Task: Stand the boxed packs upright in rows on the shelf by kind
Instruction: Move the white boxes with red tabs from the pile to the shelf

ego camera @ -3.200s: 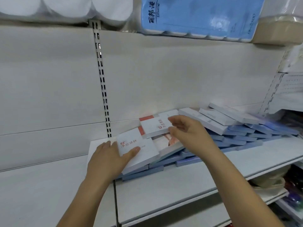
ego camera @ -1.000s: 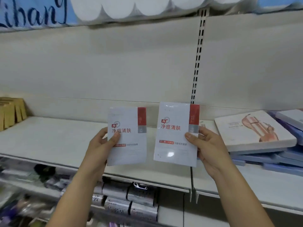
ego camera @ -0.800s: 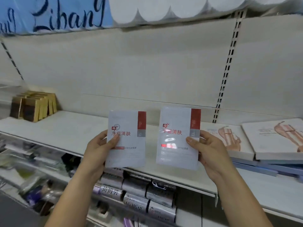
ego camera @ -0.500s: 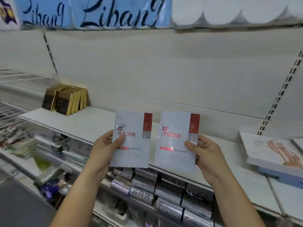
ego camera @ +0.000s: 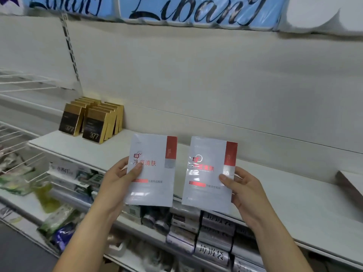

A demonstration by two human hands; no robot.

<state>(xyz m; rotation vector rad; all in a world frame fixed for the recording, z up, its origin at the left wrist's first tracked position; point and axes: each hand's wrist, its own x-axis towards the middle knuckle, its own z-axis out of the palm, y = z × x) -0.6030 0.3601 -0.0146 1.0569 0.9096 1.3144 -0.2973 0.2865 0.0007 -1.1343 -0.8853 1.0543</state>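
I hold two flat white boxed packs with a red corner strip upright in front of the white shelf (ego camera: 275,195). My left hand (ego camera: 117,177) grips the left pack (ego camera: 153,173) by its left edge, thumb on its face. My right hand (ego camera: 241,189) grips the right pack (ego camera: 208,179) by its right edge. Both packs hang in the air side by side, above the shelf's front edge. At the shelf's far left, gold and black boxes (ego camera: 92,118) stand upright in two rows.
A corner of a flat-lying box (ego camera: 351,183) shows at the right edge of the shelf. Rolled bags (ego camera: 212,232) and packets fill the lower shelves. Blue-wrapped tissue packs (ego camera: 176,8) sit on the shelf above. Wire racks (ego camera: 17,134) stand at the left.
Both hands took the two white packs off the flat pile. They have carried them leftward along the shelf, the pile sliding out of view and the gold boxes coming nearer.
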